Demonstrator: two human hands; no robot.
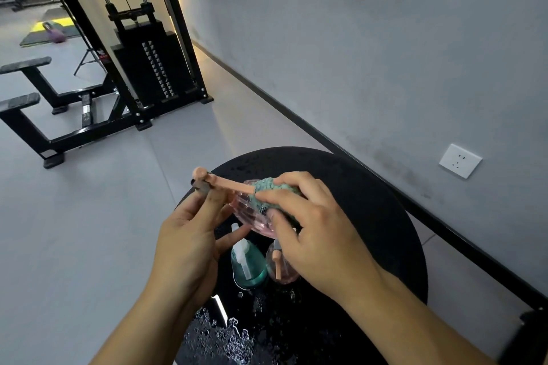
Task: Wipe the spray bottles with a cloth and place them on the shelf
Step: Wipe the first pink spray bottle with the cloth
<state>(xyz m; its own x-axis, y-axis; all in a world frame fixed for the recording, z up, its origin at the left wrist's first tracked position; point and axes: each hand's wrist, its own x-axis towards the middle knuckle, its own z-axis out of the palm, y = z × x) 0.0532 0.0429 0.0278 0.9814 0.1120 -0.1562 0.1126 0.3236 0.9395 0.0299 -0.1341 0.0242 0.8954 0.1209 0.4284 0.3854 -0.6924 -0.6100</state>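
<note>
So both hands are up over a round black table [370, 216] that's got water droplets all over the near part. Left hand [189, 234] is gripping the peach-coloured spray head [213, 182] of a pink see-through spray bottle [252, 213], fingers curled up around the nozzle end, and the bottle is tipped over sideways in the air above the table, not resting on it. Right hand [314, 228] has a teal fuzzy cloth [271, 190] pinched against the bottle's body, thumb underneath and the other fingers wrapped over the top, so the cloth is squashed right onto the plastic near the neck. Under the hands there are two more bottles standing on the table just beside each other: a teal bottle [249, 264] with a white pump top, and a second pink bottle [281, 267] with a peach sprayer, partly hidden by the right wrist. Off to the left there's a black cable weight machine [154, 68] and a black bench frame [44, 104] on the grey floor, plus a purple kettlebell [55, 34] way back on a mat. White wall socket [460, 160] on the grey wall to the right.
</note>
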